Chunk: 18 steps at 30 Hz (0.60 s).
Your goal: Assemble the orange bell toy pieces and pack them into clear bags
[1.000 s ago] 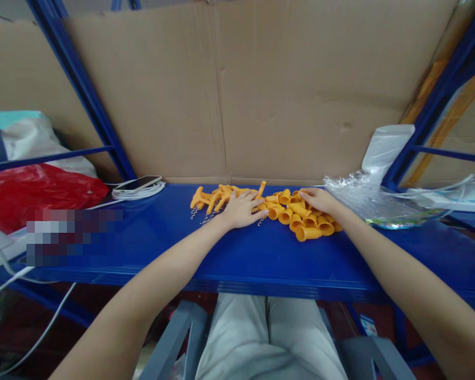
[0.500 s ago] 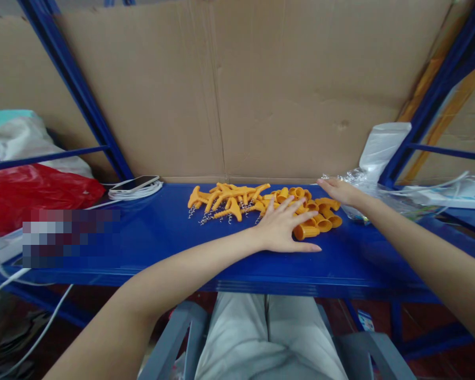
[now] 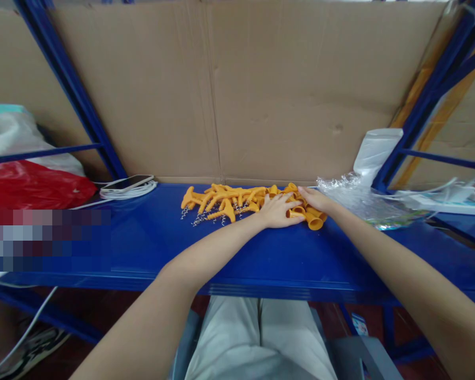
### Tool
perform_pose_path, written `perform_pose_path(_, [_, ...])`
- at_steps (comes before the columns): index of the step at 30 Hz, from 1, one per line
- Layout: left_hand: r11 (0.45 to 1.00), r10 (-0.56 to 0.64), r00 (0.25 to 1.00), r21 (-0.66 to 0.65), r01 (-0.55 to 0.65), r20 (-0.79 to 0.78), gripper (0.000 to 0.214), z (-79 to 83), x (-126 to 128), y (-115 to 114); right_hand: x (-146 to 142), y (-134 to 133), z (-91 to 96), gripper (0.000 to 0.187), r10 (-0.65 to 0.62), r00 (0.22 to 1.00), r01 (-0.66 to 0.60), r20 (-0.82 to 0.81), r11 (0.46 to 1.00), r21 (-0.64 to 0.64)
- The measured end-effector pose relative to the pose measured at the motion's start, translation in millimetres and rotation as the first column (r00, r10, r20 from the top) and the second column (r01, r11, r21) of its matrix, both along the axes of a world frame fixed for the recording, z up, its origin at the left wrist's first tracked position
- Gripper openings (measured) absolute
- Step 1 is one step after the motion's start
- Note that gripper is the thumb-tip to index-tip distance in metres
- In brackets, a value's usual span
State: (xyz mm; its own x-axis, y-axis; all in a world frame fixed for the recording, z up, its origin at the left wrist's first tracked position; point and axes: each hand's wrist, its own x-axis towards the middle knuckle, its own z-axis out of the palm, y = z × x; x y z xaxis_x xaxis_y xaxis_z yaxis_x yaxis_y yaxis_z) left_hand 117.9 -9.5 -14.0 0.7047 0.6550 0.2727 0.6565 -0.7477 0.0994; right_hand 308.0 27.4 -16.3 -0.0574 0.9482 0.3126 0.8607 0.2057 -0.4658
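Observation:
My left hand (image 3: 280,211) lies palm down over a pile of hollow yellow plastic caps (image 3: 315,222), its fingers spread across them. On the pile's right side, my right hand (image 3: 314,199) rests against the caps with its fingers stretched out. Neither hand grips anything, though the undersides of both are hidden. Left of the caps lies a heap of yellow-handled corkscrews (image 3: 226,210), their metal spirals pointing mostly towards me. Some caps and the right end of the heap are covered by my left hand.
The blue table (image 3: 150,237) has a cardboard wall (image 3: 142,95) behind it. A phone (image 3: 129,183) on a coiled white cable and a red bag (image 3: 35,184) are to the left. Clear plastic wrap (image 3: 352,198) lies right, near a blue post (image 3: 415,105).
My right hand has moved left and down onto the caps' edge. The caps are bunched closer together, and my left hand has drawn slightly back with its thumb closer in.

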Motion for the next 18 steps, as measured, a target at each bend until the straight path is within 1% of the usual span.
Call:
perform_pose_path(2, [1.000, 0.002, 1.000, 0.007, -0.001, -0.009, 0.064, 0.0, 2, 8, -2, 7, 1.7, 0.051, -0.041, 0.999, 0.040, -0.025, 0.998, -0.047])
perform_pose_path(3, [1.000, 0.002, 1.000, 0.013, -0.002, -0.013, 0.065, -0.1, 2, 12, -2, 10, 2.1, 0.050, -0.063, 0.997, 0.061, -0.036, 0.997, -0.049])
perform_pose_path(9, [0.999, 0.000, 1.000, 0.045, 0.002, -0.027, 0.067, -0.5, 2, 31, 0, 27, -2.1, 0.050, -0.113, 0.992, 0.113, -0.051, 0.994, -0.003])
perform_pose_path(12, [0.999, -0.001, 0.999, 0.045, 0.002, -0.034, 0.066, -0.7, 2, 38, 2, 32, -2.2, 0.051, -0.124, 0.990, 0.127, -0.074, 0.991, 0.043])
perform_pose_path(14, [0.999, 0.000, 0.999, 0.043, 0.002, -0.038, 0.067, -0.3, 2, 39, 3, 31, 2.1, 0.054, -0.166, 0.981, 0.172, -0.097, 0.983, 0.064])
perform_pose_path(16, [0.999, 0.000, 0.999, 0.047, 0.002, -0.039, 0.071, 1.8, 1, 36, 2, 26, 9.5, 0.057, -0.229, 0.967, 0.237, -0.109, 0.969, 0.066])
perform_pose_path(18, [0.998, -0.010, 0.999, 0.055, 0.012, -0.040, 0.076, 5.9, -5, 28, 1, 15, 16.5, 0.060, -0.221, 0.970, 0.229, -0.101, 0.970, 0.081])
